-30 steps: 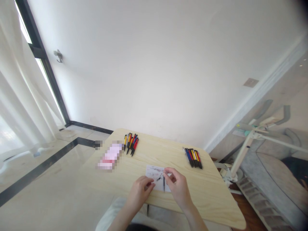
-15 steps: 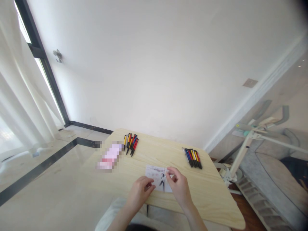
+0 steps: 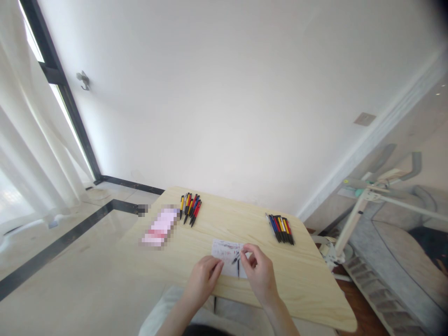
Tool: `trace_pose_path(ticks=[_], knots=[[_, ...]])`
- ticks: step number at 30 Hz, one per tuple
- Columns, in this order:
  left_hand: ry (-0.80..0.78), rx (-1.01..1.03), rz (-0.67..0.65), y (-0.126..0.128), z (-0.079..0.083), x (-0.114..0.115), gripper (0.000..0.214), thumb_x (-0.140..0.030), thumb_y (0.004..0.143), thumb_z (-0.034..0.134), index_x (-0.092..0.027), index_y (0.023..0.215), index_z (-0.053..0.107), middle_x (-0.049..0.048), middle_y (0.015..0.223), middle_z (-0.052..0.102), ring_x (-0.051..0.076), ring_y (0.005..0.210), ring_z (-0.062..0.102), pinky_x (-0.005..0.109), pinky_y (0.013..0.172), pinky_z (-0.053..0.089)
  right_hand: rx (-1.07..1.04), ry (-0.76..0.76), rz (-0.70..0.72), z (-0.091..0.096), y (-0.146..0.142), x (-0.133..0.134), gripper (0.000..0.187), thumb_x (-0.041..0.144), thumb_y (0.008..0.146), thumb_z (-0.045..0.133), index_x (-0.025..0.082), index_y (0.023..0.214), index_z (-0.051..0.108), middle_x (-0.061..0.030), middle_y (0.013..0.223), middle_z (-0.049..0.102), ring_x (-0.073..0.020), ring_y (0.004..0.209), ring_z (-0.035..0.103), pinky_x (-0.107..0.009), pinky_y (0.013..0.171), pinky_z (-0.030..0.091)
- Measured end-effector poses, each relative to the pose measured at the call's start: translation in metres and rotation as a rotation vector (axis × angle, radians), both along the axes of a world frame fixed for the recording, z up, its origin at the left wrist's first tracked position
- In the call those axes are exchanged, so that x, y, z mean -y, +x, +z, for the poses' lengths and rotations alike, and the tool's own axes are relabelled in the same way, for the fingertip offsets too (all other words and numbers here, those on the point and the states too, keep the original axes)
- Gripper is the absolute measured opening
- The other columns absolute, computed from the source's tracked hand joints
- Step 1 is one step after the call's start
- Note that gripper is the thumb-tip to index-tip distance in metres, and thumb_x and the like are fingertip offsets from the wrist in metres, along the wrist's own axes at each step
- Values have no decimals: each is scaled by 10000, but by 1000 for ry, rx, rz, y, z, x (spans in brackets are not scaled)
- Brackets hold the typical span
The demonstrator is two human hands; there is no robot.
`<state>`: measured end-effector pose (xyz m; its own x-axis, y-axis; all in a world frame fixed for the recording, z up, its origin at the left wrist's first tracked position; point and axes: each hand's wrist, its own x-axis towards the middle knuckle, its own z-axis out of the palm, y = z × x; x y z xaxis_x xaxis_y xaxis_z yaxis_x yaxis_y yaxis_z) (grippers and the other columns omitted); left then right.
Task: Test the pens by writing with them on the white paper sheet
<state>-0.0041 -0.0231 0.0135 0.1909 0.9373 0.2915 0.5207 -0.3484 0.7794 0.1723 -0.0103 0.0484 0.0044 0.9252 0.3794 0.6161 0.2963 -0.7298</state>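
A small white sheet of paper (image 3: 225, 251) with scribbles lies near the front edge of the light wooden table (image 3: 308, 280). My left hand (image 3: 203, 277) rests on the sheet's left front part, fingers curled and pressed down on it. My right hand (image 3: 258, 273) is closed in a pinch on a dark pen (image 3: 237, 259), whose tip sits on the paper. A second thin dark pen part (image 3: 238, 269) lies upright on the sheet between my hands.
One bundle of coloured pens (image 3: 191, 206) lies at the table's far left, another (image 3: 280, 228) at the far right. A blurred pink packet (image 3: 160, 227) lies left of centre. A grey sofa (image 3: 402, 261) and a white stand (image 3: 353, 219) are at the right.
The pen in my right hand has shifted slightly over the paper, its tilt changing. My left hand stays on the sheet.
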Motion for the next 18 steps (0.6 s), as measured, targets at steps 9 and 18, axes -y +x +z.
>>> trace_pose_path(ticks=[9, 18], knots=[[18, -12, 5, 2, -1, -1, 304, -282, 896, 359, -186, 677, 546, 31, 696, 590, 150, 697, 543, 238, 638, 395, 209, 25, 80, -20, -1, 1, 163, 294, 819, 486, 212, 894, 606, -12, 747, 657, -118, 519, 545, -212, 543, 430], [17, -22, 16, 2, -1, 0, 306, -274, 890, 367, -185, 666, 556, 29, 673, 587, 150, 680, 541, 241, 625, 399, 156, 31, 81, -16, -1, 3, 187, 321, 821, 484, 202, 891, 611, -20, 743, 656, -111, 514, 542, -205, 533, 434]])
